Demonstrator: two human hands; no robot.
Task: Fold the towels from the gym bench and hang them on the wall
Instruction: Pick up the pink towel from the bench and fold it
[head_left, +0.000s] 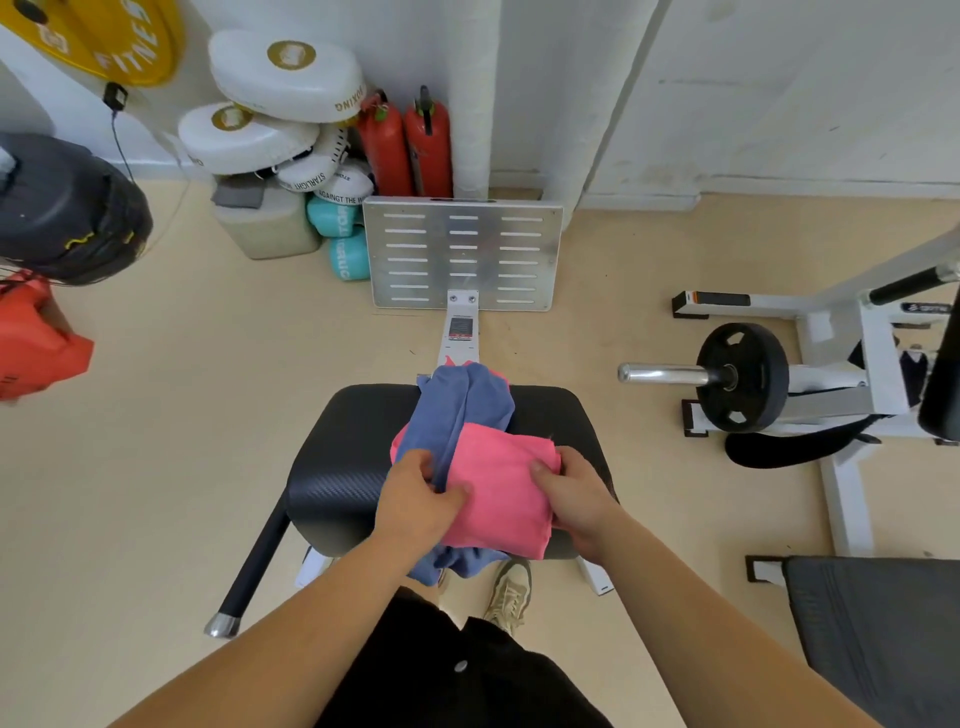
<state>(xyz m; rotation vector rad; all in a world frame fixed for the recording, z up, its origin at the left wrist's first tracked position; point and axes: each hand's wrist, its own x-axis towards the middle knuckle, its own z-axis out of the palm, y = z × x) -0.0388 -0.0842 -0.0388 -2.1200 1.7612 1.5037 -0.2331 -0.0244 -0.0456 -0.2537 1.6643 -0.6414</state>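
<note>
My left hand (415, 512) is gripping the one blue towel (462, 402) where it is crossing the one pink towel (501, 499), whose right edge my right hand (579, 501) is pinching, both towels lying under my fingers on the black gym bench (348, 447), with two red fire extinguishers (408, 148) standing far beyond my fingertips against the white wall (779, 93).

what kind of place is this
Most likely a small gym or home workout room: a padded black bench with a pink towel on it, a black weight plate on a steel bar, and white boxing pads piled by the wall.
</note>
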